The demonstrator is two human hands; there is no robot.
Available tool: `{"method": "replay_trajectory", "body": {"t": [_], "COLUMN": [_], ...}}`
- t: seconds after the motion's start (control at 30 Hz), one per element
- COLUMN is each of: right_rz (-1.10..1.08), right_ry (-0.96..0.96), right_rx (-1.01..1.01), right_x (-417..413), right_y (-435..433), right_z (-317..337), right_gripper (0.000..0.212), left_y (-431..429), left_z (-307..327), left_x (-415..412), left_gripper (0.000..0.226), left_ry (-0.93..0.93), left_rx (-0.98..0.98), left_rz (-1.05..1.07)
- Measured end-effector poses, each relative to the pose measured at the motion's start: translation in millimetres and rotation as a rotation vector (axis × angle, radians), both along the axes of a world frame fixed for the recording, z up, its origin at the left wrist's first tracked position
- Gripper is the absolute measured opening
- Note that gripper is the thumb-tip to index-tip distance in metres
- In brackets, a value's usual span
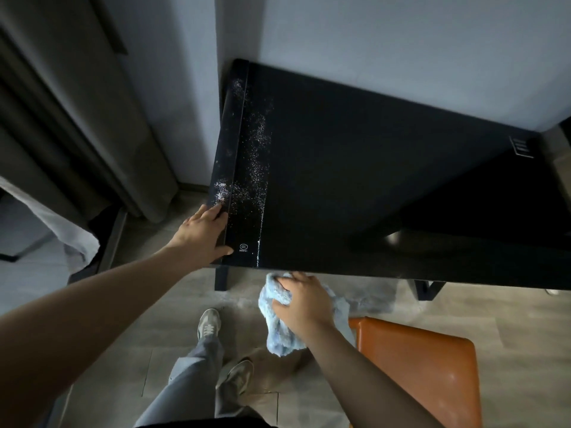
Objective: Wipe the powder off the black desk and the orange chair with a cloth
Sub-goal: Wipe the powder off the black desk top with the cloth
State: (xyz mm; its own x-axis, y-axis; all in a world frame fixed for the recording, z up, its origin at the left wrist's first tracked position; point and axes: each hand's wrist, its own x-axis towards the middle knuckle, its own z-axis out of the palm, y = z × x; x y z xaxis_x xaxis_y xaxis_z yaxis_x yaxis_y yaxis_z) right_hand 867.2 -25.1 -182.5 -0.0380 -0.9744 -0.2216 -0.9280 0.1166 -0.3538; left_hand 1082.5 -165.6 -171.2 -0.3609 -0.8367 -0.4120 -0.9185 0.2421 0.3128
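Observation:
The black desk (pixel 370 180) fills the upper right. White powder (pixel 253 156) is strewn in a band along its left side, with a thin white line running to the front edge. My left hand (pixel 204 234) rests on the desk's left front corner, fingers spread over the edge. My right hand (pixel 304 299) grips a bunched light blue cloth (pixel 279 332) just below the desk's front edge, above the floor. The orange chair (pixel 432 366) stands at the lower right, its seat beside my right forearm.
A grey wall runs behind the desk. Dark curtains (pixel 77 118) hang at the left, with white fabric (pixel 61 230) below them. The floor (pixel 364 299) under the desk edge shows a pale dusty patch. My legs and shoes (pixel 210 325) stand between desk and chair.

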Motion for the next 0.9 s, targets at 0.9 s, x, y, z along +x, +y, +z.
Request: {"method": "replay_trajectory", "body": {"t": [0.9], "right_rz": [-0.436], "right_ry": [-0.119], "right_rx": [-0.289], "right_x": [68.8], "right_y": [-182.9], "right_z": [80.1], "right_gripper": [0.036], "left_y": [-120.1], "left_z": [57.8], "left_x": [114.4], "left_gripper": [0.057], "left_ry": [-0.027], "left_rx": [0.046], "left_rz": [-0.147]}}
